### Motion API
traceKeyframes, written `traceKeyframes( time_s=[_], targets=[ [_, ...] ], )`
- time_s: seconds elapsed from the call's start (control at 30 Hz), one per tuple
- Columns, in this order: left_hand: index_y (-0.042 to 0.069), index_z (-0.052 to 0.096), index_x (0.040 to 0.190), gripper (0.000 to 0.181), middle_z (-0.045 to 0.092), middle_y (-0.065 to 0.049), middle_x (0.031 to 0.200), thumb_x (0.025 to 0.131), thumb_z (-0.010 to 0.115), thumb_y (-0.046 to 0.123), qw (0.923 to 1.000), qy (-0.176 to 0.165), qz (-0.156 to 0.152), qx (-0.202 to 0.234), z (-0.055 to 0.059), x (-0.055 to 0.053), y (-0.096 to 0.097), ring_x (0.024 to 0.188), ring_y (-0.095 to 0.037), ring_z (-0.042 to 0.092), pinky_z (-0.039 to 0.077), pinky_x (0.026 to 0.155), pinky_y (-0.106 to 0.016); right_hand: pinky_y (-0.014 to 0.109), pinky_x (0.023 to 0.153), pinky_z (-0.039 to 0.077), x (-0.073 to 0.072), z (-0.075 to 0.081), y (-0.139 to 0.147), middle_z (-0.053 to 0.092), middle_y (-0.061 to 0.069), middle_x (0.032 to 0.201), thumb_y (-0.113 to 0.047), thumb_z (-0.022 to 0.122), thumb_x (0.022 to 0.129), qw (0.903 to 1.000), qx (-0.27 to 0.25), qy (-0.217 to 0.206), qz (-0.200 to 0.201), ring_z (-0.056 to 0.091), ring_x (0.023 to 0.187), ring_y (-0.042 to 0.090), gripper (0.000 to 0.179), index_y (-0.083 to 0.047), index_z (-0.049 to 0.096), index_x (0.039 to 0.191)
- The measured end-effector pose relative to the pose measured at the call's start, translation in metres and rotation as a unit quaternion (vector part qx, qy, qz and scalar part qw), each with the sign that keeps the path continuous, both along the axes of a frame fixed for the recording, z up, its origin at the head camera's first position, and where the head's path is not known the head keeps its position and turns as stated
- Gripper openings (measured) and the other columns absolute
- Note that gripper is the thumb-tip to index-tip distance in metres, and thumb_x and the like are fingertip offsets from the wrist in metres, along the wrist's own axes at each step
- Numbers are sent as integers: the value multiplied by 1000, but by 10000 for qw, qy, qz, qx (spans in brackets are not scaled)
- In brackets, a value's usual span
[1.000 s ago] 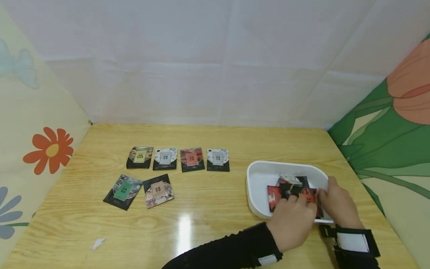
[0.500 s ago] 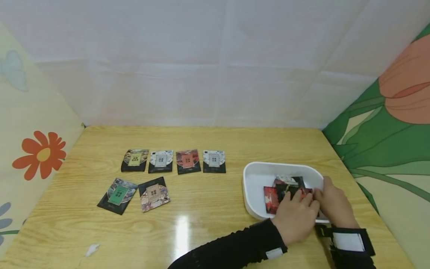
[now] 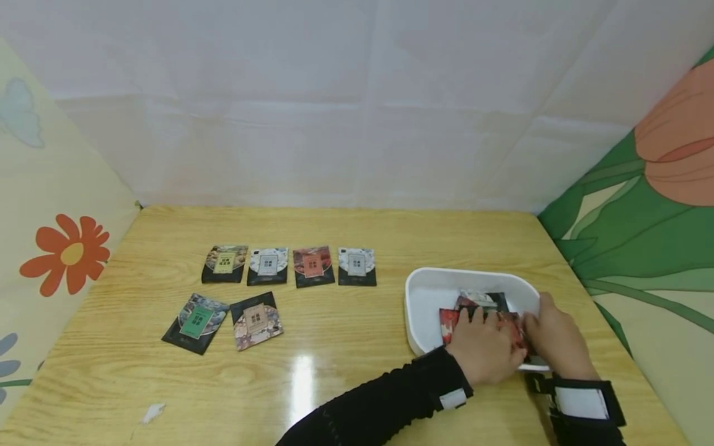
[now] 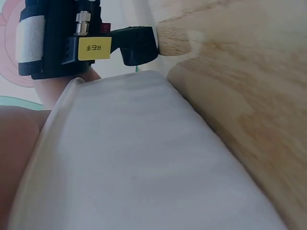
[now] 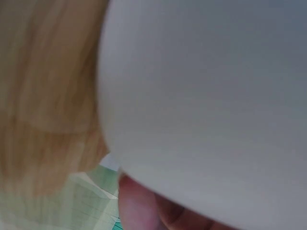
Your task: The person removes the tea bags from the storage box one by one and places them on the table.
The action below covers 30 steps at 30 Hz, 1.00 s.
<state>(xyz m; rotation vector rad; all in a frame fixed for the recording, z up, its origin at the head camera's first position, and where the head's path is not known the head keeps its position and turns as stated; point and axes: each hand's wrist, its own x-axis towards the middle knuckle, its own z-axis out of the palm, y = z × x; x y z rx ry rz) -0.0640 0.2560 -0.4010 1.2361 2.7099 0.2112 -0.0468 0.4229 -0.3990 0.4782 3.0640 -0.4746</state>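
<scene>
A white plastic tub (image 3: 422, 303) stands at the right of the table, with several red-and-black sachets (image 3: 449, 318) piled loosely inside. My left hand (image 3: 484, 348) reaches over the front rim and lies on the pile, fingers outstretched and partly covering it. At the tub's right end my right hand (image 3: 559, 337) grips the rim, thumb on the inner side. Both wrist views are mostly filled by the tub's outer wall; the right wrist view also catches some fingers (image 5: 136, 203) curled against it. What lies beneath my left palm is hidden.
Four-sided sachets lie flat to the left: a back row with yellow (image 3: 224, 264), white (image 3: 268, 266), red (image 3: 313, 266) and white (image 3: 357, 267) labels. In front are green-labelled (image 3: 196, 323) and pink-labelled (image 3: 256, 321) ones. A paper scrap (image 3: 153, 413) lies near the front left.
My left hand has shifted slightly left and farther over the pile, its fingers straightening from a more bent pose. My right hand keeps its grip on the tub's rim.
</scene>
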Motion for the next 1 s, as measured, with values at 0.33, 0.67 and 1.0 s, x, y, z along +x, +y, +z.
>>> traceKeyframes(
  time_s=[0.33, 0.67, 1.0],
  targets=[
    [31, 68, 104, 43, 64, 9, 99, 78, 64, 65, 9956, 772, 387, 369, 4, -7, -2, 87, -9, 58, 42, 67, -28, 45, 53, 44, 2, -2, -1, 54, 42, 90, -9, 45, 93, 9998, 129, 156, 47, 60, 71, 42, 44, 22, 33, 122],
    [30, 63, 108, 34, 57, 5, 97, 77, 71, 43, 9776, 1874, 647, 702, -1, -8, -9, 90, -10, 49, 32, 67, -26, 47, 56, 45, 1, 0, 0, 53, 45, 97, -10, 45, 94, 9999, 141, 15, -1, 61, 78, 47, 45, 21, 31, 123],
    [28, 60, 99, 48, 63, 10, 86, 65, 79, 55, 9695, 2060, 900, 977, -3, -11, -11, 79, -8, 58, 36, 65, -29, 48, 57, 45, 0, -2, 3, 52, 45, 99, -10, 46, 94, 9998, 193, -14, -64, 60, 78, 47, 46, 21, 31, 124]
  ],
)
